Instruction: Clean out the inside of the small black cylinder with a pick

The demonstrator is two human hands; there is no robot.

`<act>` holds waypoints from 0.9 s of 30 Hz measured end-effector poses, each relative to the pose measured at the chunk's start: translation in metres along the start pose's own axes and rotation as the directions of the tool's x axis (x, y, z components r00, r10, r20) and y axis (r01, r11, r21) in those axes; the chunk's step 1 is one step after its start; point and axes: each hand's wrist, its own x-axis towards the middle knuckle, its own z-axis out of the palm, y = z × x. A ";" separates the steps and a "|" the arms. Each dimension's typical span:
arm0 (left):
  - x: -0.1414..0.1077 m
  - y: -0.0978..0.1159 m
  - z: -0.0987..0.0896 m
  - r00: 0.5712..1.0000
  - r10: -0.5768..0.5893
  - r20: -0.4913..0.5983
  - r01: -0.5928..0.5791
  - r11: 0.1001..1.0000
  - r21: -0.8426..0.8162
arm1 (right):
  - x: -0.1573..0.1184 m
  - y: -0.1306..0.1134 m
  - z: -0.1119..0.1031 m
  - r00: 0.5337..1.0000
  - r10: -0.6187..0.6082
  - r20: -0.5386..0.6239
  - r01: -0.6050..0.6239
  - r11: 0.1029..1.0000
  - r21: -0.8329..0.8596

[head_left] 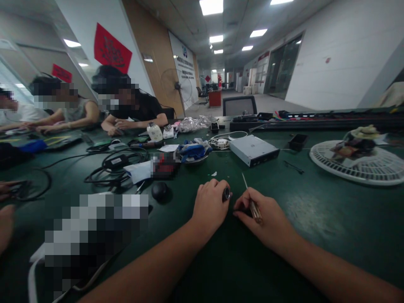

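Note:
My left hand [211,203] is closed around a small black cylindrical piece [226,194]; its round end with a pale ring faces me, and the rest is hidden in the fingers. Close beside it, my right hand [268,219] grips a screwdriver [256,212] with a see-through amber handle. The screwdriver's thin shaft slants up and away past the fingers, its tip touching nothing that I can make out. Both hands are low over the green table [303,252]. Beyond them lies a silver box-shaped drive [252,148] with a black front.
At right lies a white fan grille [356,174] with a motor on it. Thin black wires [294,167] and an open black box [298,142] lie nearby. At left are a black mouse [160,191], coiled black cables [104,168] and a bowl [197,160] holding blue-and-white material. Several people sit along the left side.

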 end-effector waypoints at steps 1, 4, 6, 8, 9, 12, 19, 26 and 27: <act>0.000 0.001 -0.001 1.000 0.018 0.012 -0.018 1.000 0.005 | 0.001 0.001 -0.001 0.999 0.004 -0.053 -0.002 0.999 0.033; 0.001 0.003 -0.005 0.993 0.092 0.070 -0.090 0.996 -0.026 | 0.002 0.004 -0.003 0.976 0.025 -0.215 -0.004 0.995 0.097; 0.002 0.005 -0.007 0.982 0.154 0.107 -0.148 0.987 -0.061 | 0.003 0.005 -0.004 0.968 0.035 -0.249 -0.003 0.992 0.130; 0.002 0.006 -0.008 0.972 0.198 0.124 -0.189 0.979 -0.079 | 0.002 0.005 -0.004 0.968 0.033 -0.248 0.002 0.990 0.140; 0.002 0.006 -0.008 0.969 0.213 0.128 -0.203 0.976 -0.084 | 0.002 0.004 -0.004 0.970 0.027 -0.243 0.006 0.991 0.135; 0.002 0.006 -0.007 0.960 0.241 0.140 -0.228 0.968 -0.100 | -0.001 0.002 -0.005 0.973 0.014 -0.230 0.009 0.995 0.096; 0.003 0.005 -0.006 0.912 0.382 0.148 -0.373 0.924 -0.088 | 0.001 0.005 -0.001 0.970 0.061 -0.234 -0.016 0.981 0.192; 0.001 0.007 -0.007 0.918 0.379 0.115 -0.363 0.922 -0.138 | 0.003 0.000 0.000 0.972 0.087 -0.218 -0.062 0.991 0.120; 0.000 0.007 -0.007 0.932 0.349 0.103 -0.333 0.932 -0.142 | 0.003 -0.001 -0.001 0.973 0.072 -0.221 -0.046 0.992 0.121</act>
